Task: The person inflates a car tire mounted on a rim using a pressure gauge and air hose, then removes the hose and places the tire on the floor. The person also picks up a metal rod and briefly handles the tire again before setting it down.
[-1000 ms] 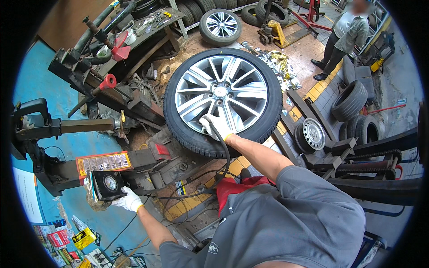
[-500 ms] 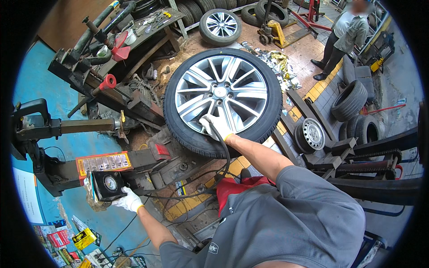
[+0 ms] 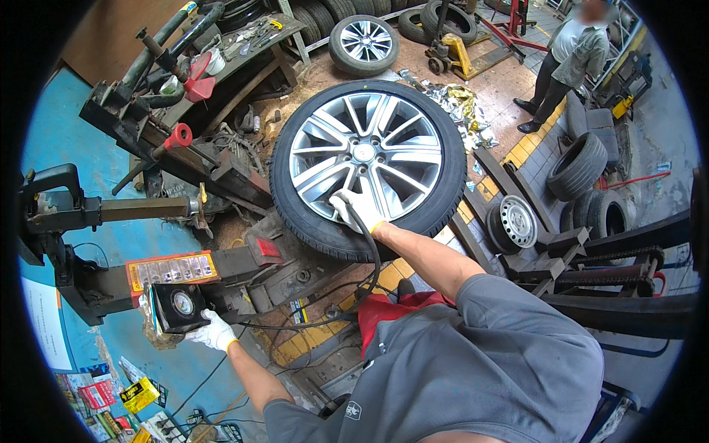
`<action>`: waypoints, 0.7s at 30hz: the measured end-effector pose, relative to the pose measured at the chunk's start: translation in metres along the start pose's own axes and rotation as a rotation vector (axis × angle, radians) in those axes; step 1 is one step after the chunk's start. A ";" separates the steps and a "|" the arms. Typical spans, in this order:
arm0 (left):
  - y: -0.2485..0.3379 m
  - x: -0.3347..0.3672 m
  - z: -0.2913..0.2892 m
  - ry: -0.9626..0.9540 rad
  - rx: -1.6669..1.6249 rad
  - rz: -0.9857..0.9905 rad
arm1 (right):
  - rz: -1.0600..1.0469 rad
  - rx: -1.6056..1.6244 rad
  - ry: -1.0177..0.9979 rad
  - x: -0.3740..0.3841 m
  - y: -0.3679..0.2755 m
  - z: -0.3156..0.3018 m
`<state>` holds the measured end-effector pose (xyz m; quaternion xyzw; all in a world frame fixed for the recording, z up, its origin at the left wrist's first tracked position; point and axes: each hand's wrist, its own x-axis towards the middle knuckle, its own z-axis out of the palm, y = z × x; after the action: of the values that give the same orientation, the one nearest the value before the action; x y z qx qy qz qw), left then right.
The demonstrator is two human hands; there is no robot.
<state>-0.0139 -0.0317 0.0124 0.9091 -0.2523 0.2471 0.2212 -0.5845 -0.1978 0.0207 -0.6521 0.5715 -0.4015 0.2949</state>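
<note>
A silver multi-spoke alloy wheel with a black tyre lies flat in front of me. My right hand, in a white glove, is closed round the end of a black air hose at the near edge of the rim. The fingers cover the hose tip, so its contact with the wheel is hidden. At lower left my left hand, also gloved, grips the near corner of a black box with a round dial, a pressure gauge. The thumb and fingers are partly hidden against the box.
A tyre-changing machine with red-knobbed levers stands at left. Beyond lie a workbench with tools and another wheel. At right are loose tyres, a steel rim and a standing person. Cables trail near my legs.
</note>
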 end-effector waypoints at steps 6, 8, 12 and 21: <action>-0.002 0.000 0.002 0.009 -0.011 0.011 | 0.000 0.026 0.012 0.001 0.001 0.003; -0.001 0.000 0.002 0.002 -0.016 0.014 | -0.012 0.019 0.020 0.001 0.003 0.003; -0.003 0.001 0.003 -0.011 0.003 0.013 | -0.003 0.007 0.006 0.001 0.002 0.003; -0.005 0.000 0.007 0.021 -0.006 0.030 | -0.104 -0.108 0.035 0.001 0.006 0.002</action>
<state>-0.0083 -0.0315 0.0059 0.9020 -0.2641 0.2590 0.2226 -0.5862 -0.1995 0.0145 -0.6888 0.5628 -0.3961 0.2278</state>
